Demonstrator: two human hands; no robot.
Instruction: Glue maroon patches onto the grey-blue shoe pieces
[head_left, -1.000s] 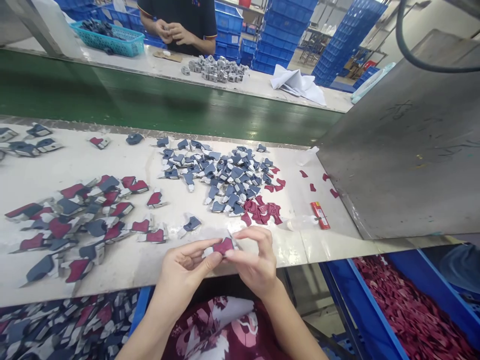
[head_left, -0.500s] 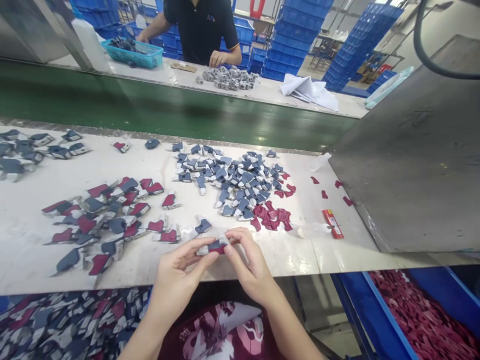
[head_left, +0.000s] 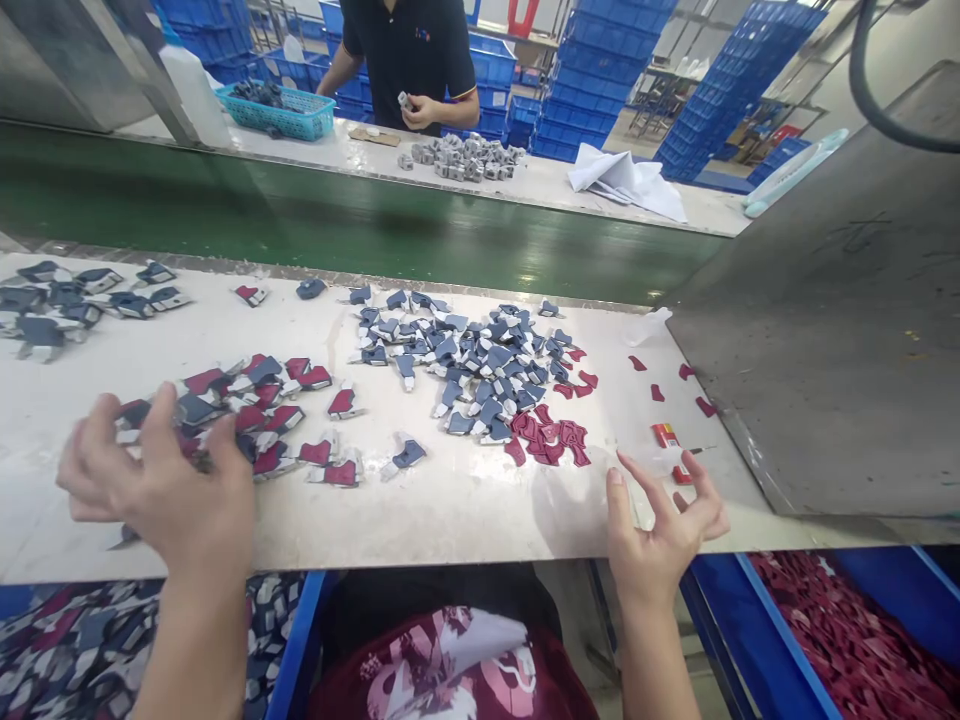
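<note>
My left hand (head_left: 169, 480) is over the left pile of blue-and-white plastic pieces with maroon inlays (head_left: 262, 395). Its fingers are spread, and I see no piece held in them; the hand hides part of the pile. On the right, my right hand (head_left: 664, 525) hovers at the table's front edge, fingers apart and nothing between them. Just beyond its fingertips lies a small red box (head_left: 665, 436), with a thin dark-tipped stick (head_left: 701, 450) beside it. Loose maroon inlays (head_left: 551, 435) lie left of this hand, against a heap of blue-and-white pieces (head_left: 487, 360).
One blue-and-white piece (head_left: 408, 455) lies alone mid-table. Below the edge are a bin of finished-looking pieces (head_left: 75, 650) and a blue bin of maroon parts (head_left: 847, 630). A metal panel (head_left: 832, 300) bounds the right. Across the green divider (head_left: 375, 220), a co-worker (head_left: 409, 60) handles grey parts.
My hands have parted: the left moved left to the pile, the right moved right towards the red box. The piece they held together is out of them. The co-worker's hand has lifted a grey part.
</note>
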